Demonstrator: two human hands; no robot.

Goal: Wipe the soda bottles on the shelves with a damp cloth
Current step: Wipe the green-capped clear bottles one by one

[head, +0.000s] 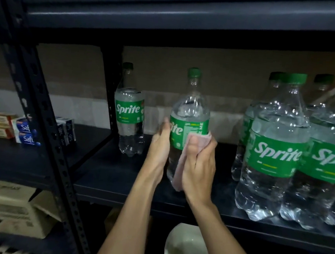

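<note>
A clear Sprite bottle [190, 110] with a green cap and green label stands upright in the middle of the dark shelf [107, 174]. My left hand [158, 148] holds its left side, fingers wrapped toward the back. My right hand [198, 168] grips a pink cloth [181, 168] and presses it against the bottle's front right, over the label and lower body. Another Sprite bottle [130, 111] stands behind to the left. Several larger-looking Sprite bottles [276, 148] crowd the right end of the shelf.
A perforated dark upright post [47, 120] divides this shelf from the left bay, where small blue and red boxes [23, 132] lie. A cardboard box [7, 212] sits on the lower left shelf. A white bowl [184, 248] is below the shelf edge.
</note>
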